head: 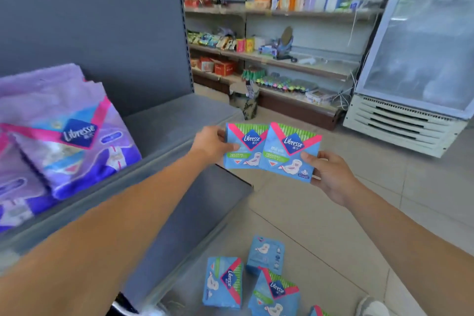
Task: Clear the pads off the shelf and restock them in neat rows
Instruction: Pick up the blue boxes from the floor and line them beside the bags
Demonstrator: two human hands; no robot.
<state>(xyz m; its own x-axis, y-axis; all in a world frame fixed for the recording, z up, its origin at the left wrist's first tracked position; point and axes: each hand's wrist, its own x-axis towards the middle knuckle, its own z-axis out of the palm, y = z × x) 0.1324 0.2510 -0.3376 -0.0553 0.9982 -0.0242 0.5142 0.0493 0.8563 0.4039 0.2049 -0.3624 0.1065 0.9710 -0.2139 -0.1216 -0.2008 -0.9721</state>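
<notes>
Two blue pad packs held, one gripped by each hand.
Left pack point(242, 146) is gripped by left hand point(213, 142), right pack point(291, 154) by right hand point(331, 177); both blue, pink-chevroned. Below the hands, four floor packs point(223, 282) are counted.

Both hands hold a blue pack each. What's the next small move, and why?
Probably set both down on the bare grey shelf beside the purple packs: left hand and right hand each grip a blue Libresse pack, face-forward, side by side.

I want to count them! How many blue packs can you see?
6: one in the left hand, one in the right hand, four on the floor, one cut off. More may be hidden.
</notes>
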